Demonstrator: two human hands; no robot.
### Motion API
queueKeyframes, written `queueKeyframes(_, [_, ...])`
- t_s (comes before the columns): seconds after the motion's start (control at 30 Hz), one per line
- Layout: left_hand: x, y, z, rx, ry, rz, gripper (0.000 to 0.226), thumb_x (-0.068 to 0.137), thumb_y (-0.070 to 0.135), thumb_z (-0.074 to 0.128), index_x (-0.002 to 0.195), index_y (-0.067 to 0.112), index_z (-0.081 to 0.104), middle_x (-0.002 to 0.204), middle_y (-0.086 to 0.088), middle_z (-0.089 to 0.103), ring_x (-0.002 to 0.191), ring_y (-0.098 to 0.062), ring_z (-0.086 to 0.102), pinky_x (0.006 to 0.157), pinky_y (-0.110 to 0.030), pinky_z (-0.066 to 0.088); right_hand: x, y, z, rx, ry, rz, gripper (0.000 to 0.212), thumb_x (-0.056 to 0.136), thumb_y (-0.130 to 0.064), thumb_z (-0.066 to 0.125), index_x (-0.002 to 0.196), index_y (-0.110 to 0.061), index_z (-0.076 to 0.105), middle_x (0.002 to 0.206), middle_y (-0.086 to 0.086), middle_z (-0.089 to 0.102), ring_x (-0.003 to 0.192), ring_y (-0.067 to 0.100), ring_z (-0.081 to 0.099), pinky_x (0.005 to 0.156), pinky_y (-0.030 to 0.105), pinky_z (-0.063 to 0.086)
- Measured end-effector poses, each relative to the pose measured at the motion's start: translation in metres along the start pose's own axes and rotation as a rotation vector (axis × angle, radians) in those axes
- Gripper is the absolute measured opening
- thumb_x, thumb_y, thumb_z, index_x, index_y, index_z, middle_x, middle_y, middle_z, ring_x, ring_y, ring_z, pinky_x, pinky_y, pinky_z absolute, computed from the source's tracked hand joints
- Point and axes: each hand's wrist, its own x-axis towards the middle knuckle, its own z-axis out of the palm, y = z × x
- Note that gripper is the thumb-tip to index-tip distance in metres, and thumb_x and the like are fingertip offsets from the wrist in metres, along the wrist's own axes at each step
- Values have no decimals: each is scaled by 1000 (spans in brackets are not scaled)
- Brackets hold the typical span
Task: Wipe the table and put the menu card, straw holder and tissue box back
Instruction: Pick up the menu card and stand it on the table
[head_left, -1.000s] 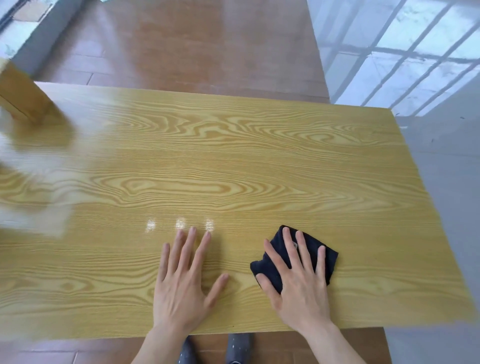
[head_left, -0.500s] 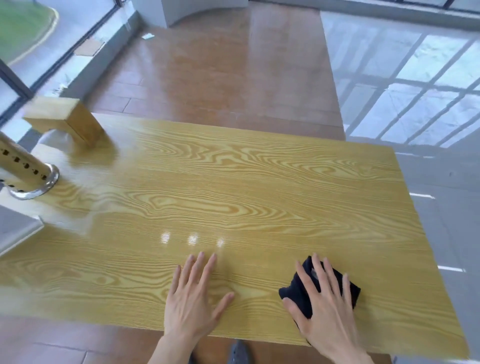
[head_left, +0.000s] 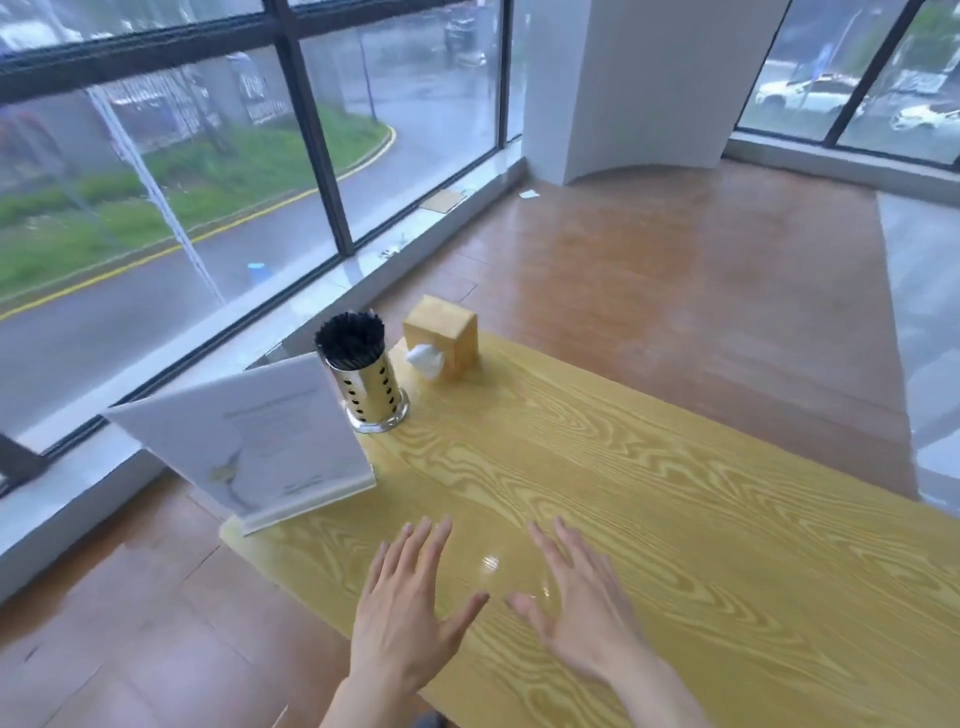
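**Both hands empty; menu card is the nearest item, at 10 o'clock from the left hand**

Hand state. The left hand (head_left: 402, 605) and the right hand (head_left: 576, 603) are spread flat, palms down, fingers fully extended, low over the near part of the table (head_left: 727, 545). Neither holds anything. Whether the palms touch the surface cannot be told. No cloth is in view.

Item positions. All three items stand along the table's left edge, on the window side.
- Menu card (head_left: 249, 441): upright in its clear stand at the near left corner, at 10 o'clock from the left hand. Its long axis runs from 8 o'clock to 2 o'clock, so its broad face is turned toward the person.
- Straw holder (head_left: 366, 384): upright perforated metal cylinder full of dark straws, just beside the card's far end, at 12 o'clock from the left hand.
- Tissue box (head_left: 441, 335): wooden, with a tissue protruding from its side, near the holder but apart from it, farthest out at 12 o'clock.

Governing relation. The left hand is nearer to all three items. In judgement, any repositioning starts with a left-hand reach toward 10 o'clock, gripping the card by its base across the short axis; the tall holder beside it could tip if knocked.
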Motion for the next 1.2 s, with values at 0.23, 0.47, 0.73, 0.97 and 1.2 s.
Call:
queueKeyframes(0.23, [35, -103, -61, -260, 15, -278, 65, 82, 78, 48, 140, 50, 40, 142, 24, 46, 129, -13, 51, 93, -38, 51, 87, -116, 11, 12, -100, -64, 83, 93, -67, 51, 160, -44, 8, 172, -10, 7, 158, 15, 9, 126, 37, 17])
queueKeyframes(0.47, [48, -192, -87, -704, 426, -757, 35, 85, 61, 65, 107, 34, 64, 109, 12, 69, 112, -18, 66, 94, -39, 49, 149, -198, 33, 394, -71, -2, 86, 85, -53, 74, 157, -34, 31, 160, -3, 39, 149, 15, 34, 121, 36, 31])
queueKeyframes(0.73, [75, -225, -105, -928, 469, -849, 46, 88, 52, 68, 125, 25, 62, 120, 2, 66, 116, -20, 63, 104, -44, 47, 182, -235, 47, 692, 78, 122, 58, 88, -32, 78, 140, -33, 52, 134, -12, 59, 133, 10, 51, 103, 29, 42])
queueKeyframes(0.97, [99, -209, -111, -924, 524, -873, 51, 70, 79, 61, 101, 39, 55, 107, 8, 71, 102, -14, 68, 99, -49, 52, 186, -229, 43, 766, 203, 191, 33, 87, -31, 79, 115, -37, 62, 118, -11, 68, 120, 9, 61, 95, 27, 46])
queueKeyframes(1.2, [129, -144, -102, -948, 394, -728, 36, 82, 66, 67, 100, 37, 53, 106, 9, 70, 102, -15, 68, 85, -34, 49, 164, -172, 10, 817, 387, 304, 31, 87, -33, 79, 106, -33, 55, 118, 0, 73, 111, 13, 69, 83, 28, 55])
